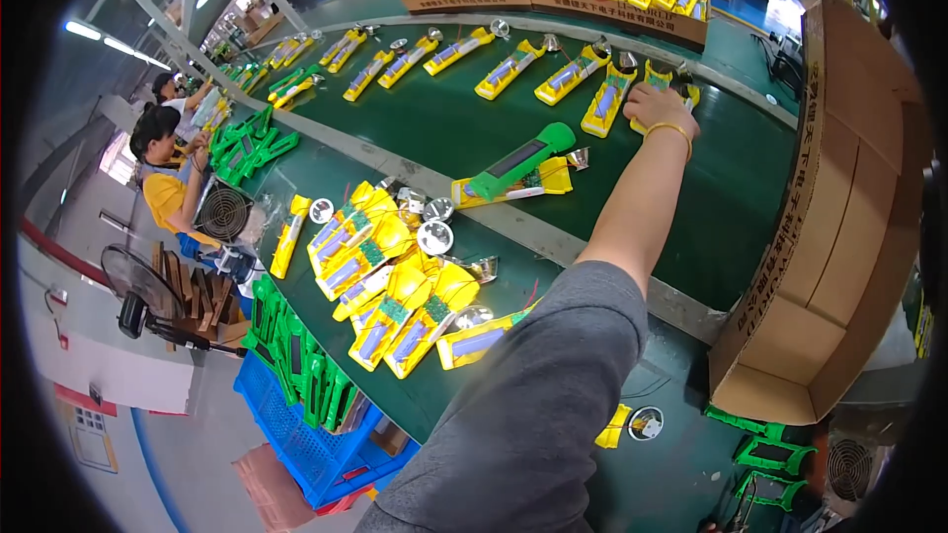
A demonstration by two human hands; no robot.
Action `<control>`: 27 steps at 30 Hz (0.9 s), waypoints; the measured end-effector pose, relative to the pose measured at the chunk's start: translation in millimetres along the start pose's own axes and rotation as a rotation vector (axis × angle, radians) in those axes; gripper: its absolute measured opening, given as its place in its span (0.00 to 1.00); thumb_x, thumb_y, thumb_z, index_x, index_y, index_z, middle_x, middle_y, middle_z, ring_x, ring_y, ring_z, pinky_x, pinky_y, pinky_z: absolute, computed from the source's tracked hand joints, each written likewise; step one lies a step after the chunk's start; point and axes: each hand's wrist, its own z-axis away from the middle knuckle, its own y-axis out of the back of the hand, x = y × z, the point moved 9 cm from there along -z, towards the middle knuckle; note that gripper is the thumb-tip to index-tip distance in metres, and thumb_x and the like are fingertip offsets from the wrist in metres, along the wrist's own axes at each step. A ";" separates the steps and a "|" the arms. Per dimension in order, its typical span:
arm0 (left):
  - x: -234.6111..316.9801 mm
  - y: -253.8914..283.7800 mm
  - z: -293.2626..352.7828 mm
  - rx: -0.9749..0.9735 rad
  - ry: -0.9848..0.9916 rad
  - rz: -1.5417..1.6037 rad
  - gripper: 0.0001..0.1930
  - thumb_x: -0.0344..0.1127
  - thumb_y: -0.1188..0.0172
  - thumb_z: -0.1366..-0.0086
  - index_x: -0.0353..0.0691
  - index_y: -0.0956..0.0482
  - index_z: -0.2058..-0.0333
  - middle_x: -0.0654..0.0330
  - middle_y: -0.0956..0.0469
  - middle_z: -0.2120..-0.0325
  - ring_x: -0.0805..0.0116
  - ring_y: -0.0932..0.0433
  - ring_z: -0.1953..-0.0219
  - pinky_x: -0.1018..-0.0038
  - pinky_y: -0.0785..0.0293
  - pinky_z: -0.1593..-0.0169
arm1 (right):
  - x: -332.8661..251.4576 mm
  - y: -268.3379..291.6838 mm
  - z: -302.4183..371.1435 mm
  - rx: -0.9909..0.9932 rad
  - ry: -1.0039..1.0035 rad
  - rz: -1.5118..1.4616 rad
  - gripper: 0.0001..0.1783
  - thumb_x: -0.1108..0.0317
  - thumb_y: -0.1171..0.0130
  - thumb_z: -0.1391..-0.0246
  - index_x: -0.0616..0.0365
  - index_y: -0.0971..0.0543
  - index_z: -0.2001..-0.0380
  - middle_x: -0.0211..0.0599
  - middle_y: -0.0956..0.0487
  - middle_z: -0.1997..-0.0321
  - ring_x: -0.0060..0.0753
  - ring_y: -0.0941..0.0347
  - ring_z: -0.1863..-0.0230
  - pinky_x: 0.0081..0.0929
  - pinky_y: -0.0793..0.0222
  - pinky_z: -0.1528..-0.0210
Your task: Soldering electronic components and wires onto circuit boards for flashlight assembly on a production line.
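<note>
My left arm, in a dark grey sleeve, reaches far across the green conveyor. At its end my left hand (664,109), with a gold bangle at the wrist, bends its fingers around a yellow flashlight casing (641,125) on the belt, partly covering it. Another yellow casing (608,104), with a blue battery and wired silver reflector, lies just left. Nearer, a green casing with a dark panel (513,166) rests across a yellow one (555,178). Left of my forearm, several open yellow casings (370,266) are heaped on the green bench. My right hand is not visible.
A tall cardboard box (780,336) stands at right. More casings line the belt toward a filled carton (632,22) beyond it. Green shells (296,355) pile above a blue crate (296,434) at left, near a standing fan (133,311). Two co-workers (168,192) are farther left.
</note>
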 end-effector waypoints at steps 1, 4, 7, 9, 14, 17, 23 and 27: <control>-6.4 -1.3 3.4 0.013 0.001 -0.002 0.37 0.47 0.36 0.54 0.51 0.36 0.43 0.45 0.42 0.44 0.48 0.40 0.44 0.59 0.39 0.52 | 1.2 -10.2 1.7 -0.008 -0.003 -0.011 0.16 0.59 0.42 0.46 0.60 0.27 0.60 0.36 0.25 0.69 0.32 0.30 0.68 0.32 0.30 0.58; -24.9 -1.4 23.7 0.016 -0.010 0.042 0.36 0.46 0.36 0.53 0.50 0.35 0.43 0.47 0.42 0.42 0.47 0.42 0.40 0.56 0.40 0.45 | -6.8 -37.7 8.5 -0.096 0.124 0.058 0.16 0.58 0.42 0.46 0.59 0.27 0.62 0.35 0.25 0.70 0.31 0.30 0.69 0.32 0.30 0.61; -41.0 -5.7 33.1 -0.115 -0.081 -0.003 0.36 0.46 0.37 0.52 0.48 0.35 0.43 0.47 0.42 0.42 0.51 0.42 0.39 0.59 0.39 0.43 | -4.9 -38.5 8.7 -0.096 0.144 0.038 0.15 0.58 0.42 0.46 0.58 0.27 0.62 0.35 0.25 0.71 0.31 0.30 0.70 0.31 0.30 0.61; -57.5 -2.1 46.8 -0.098 -0.061 -0.008 0.35 0.46 0.38 0.52 0.47 0.34 0.43 0.47 0.41 0.42 0.54 0.39 0.39 0.63 0.39 0.42 | -4.6 -43.4 7.4 -0.186 0.172 0.074 0.16 0.58 0.42 0.47 0.59 0.27 0.63 0.36 0.25 0.72 0.32 0.30 0.70 0.31 0.31 0.62; -58.4 33.3 88.1 -0.145 -0.313 0.179 0.34 0.46 0.37 0.57 0.44 0.28 0.47 0.46 0.34 0.46 0.51 0.34 0.43 0.66 0.35 0.43 | -0.5 -22.9 -2.9 -0.123 0.098 0.023 0.15 0.58 0.43 0.47 0.60 0.26 0.67 0.37 0.24 0.72 0.34 0.29 0.70 0.31 0.31 0.63; -44.3 44.2 116.7 -0.191 -0.641 0.062 0.32 0.50 0.35 0.60 0.43 0.24 0.53 0.46 0.26 0.54 0.51 0.30 0.50 0.65 0.31 0.47 | 6.8 -32.6 -1.2 -0.092 0.022 0.000 0.14 0.58 0.44 0.46 0.61 0.25 0.69 0.38 0.24 0.73 0.36 0.30 0.71 0.33 0.32 0.63; -80.2 50.5 349.6 -0.364 -1.091 -0.041 0.30 0.52 0.32 0.65 0.47 0.20 0.60 0.40 0.33 0.56 0.47 0.34 0.52 0.56 0.36 0.53 | -4.6 -39.2 3.4 -0.141 0.047 -0.124 0.13 0.62 0.42 0.48 0.62 0.24 0.67 0.40 0.25 0.74 0.38 0.31 0.74 0.36 0.33 0.68; -98.8 7.0 445.1 -0.032 -1.249 0.076 0.30 0.47 0.31 0.67 0.40 0.21 0.61 0.41 0.35 0.57 0.50 0.38 0.53 0.59 0.41 0.56 | -26.4 -45.8 9.5 -0.102 0.137 -0.131 0.11 0.63 0.42 0.49 0.61 0.24 0.70 0.38 0.25 0.76 0.36 0.31 0.75 0.34 0.33 0.69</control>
